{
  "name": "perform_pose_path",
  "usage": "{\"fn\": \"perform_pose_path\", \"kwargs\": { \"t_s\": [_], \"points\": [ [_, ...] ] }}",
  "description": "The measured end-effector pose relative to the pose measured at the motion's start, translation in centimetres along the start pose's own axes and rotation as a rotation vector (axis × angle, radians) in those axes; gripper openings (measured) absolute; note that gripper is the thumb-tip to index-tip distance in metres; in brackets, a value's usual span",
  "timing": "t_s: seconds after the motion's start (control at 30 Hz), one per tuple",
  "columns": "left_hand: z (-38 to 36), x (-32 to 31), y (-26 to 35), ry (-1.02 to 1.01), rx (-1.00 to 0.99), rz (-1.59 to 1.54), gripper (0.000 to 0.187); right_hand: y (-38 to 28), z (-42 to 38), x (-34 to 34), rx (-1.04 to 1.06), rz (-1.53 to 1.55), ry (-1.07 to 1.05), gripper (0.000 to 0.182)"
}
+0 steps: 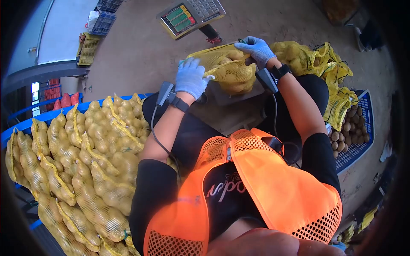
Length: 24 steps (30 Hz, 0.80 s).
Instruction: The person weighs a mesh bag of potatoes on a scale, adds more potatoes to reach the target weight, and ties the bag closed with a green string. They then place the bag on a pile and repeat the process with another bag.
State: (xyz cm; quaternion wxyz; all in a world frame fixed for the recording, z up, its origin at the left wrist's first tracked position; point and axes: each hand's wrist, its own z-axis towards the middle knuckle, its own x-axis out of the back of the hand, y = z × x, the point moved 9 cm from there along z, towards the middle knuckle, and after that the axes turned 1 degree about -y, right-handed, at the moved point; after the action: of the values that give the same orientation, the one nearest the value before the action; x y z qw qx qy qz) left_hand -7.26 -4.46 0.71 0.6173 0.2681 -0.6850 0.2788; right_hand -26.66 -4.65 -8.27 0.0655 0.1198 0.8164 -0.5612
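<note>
A yellow mesh bag (235, 77) of potatoes stands between my knees on the scale's platform or close to it; its base is partly hidden. My left hand (193, 79), in a pale blue glove, is closed on the left side of the bag's mouth. The gloved right hand (259, 51) pinches the right side of the mouth, where a dark green drawstring (242, 41) sticks up. The mesh is stretched between both hands, with the potatoes lying below.
A scale display (191, 18) rises beyond the bag. Many filled mesh bags (92, 170) are stacked at left inside a blue frame (25, 126). More yellow mesh bags (294, 55) lie at right, beside a blue crate (361, 145) holding loose potatoes (352, 128). Stacked crates (102, 23) stand far left.
</note>
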Motion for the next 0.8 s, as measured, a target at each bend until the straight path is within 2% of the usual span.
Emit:
{"fn": "perform_pose_path", "kwargs": {
  "t_s": [0.07,0.2,0.27,0.3,0.33,0.4,0.47,0.5,0.53,0.6,0.63,0.7,0.73,0.8],
  "points": [
    [0.2,0.5,0.3,0.006,-0.012,-0.131,0.031,-0.5,-0.3,0.7,0.007,-0.003,0.065,0.034],
    [0.6,0.7,0.8,-0.075,0.034,-0.29,0.027,-1.1,-0.6,1.9,-0.035,-0.168,0.094,0.041],
    [0.1,3.0,1.7,0.2,-0.114,-0.411,0.026,-2.8,-0.6,3.0,0.074,-0.539,0.177,0.051],
    [0.0,3.7,2.0,0.209,-0.157,-0.463,0.028,-3.7,-1.0,3.3,0.12,-0.716,0.219,0.063],
    [-0.2,4.4,2.1,0.224,-0.148,-0.447,0.028,-4.3,-1.3,3.3,0.143,-0.715,0.209,0.063],
    [-1.2,7.0,2.2,0.364,-0.211,-0.642,0.03,-6.4,-3.0,4.8,0.176,-0.883,0.414,0.073],
    [-2.3,8.7,1.4,0.433,-0.209,-0.668,0.031,-8.5,-4.5,6.1,0.242,-0.903,0.524,0.081],
    [-3.0,9.4,0.0,0.505,-0.133,-0.699,0.031,-9.5,-5.3,7.2,0.316,-0.968,0.658,0.083],
    [-3.7,10.1,-1.5,0.576,-0.057,-0.732,0.03,-9.9,-5.7,7.8,0.321,-0.971,0.662,0.083],
    [-5.3,10.4,-4.4,0.671,0.05,-0.7,0.03,-12.9,-8.3,9.7,0.496,-0.892,0.833,0.07],
    [-6.3,10.0,-6.2,0.679,0.155,-0.647,0.029,-13.8,-9.1,10.2,0.497,-0.893,0.837,0.07],
    [-8.0,8.3,-10.6,0.696,0.36,-0.653,0.029,-15.0,-11.7,12.3,0.648,-0.253,0.723,0.053],
    [-9.0,7.5,-12.4,0.7,0.444,-0.58,0.029,-15.7,-13.4,13.4,0.681,-0.148,0.711,0.044],
    [-11.1,4.5,-16.6,0.598,0.545,-0.421,0.033,-15.9,-18.1,16.2,0.809,-0.102,0.815,0.037]
  ]
}}
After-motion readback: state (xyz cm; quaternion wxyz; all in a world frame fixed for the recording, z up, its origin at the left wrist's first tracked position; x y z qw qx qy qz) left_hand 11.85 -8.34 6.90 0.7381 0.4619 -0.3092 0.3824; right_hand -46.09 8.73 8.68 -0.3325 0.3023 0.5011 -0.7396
